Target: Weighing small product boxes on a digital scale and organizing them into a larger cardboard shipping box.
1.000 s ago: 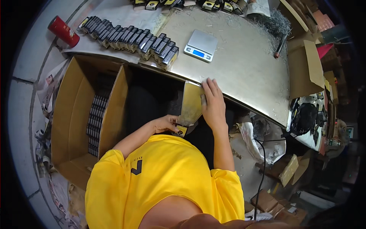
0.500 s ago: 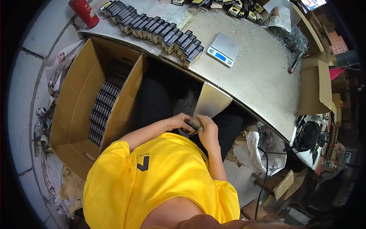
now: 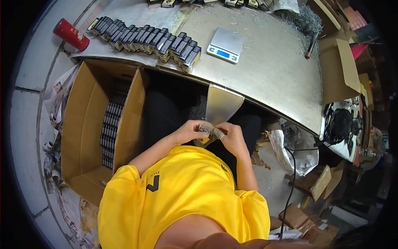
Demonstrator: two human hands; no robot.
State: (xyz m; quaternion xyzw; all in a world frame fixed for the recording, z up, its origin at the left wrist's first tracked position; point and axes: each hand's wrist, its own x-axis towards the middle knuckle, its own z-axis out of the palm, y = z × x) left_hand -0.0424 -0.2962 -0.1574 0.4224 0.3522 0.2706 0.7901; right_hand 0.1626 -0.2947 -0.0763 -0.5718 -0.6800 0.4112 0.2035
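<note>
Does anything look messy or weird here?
Yes! A tangled heap of thin, shiny metal bits sits on the far right of the table, with loose ones strewn around, as if spilled. Crumpled paper also lies untidily left of the open cardboard box, looking like litter.

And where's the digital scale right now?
In the head view, the digital scale sits on the shiny tabletop, just right of the row of small boxes.

yel tee [image 3: 186,186] | short loose slvs [image 3: 253,207] | rnd neck [image 3: 194,214] | blk angular chest print [image 3: 153,184] | dk trousers [image 3: 251,125]
</note>
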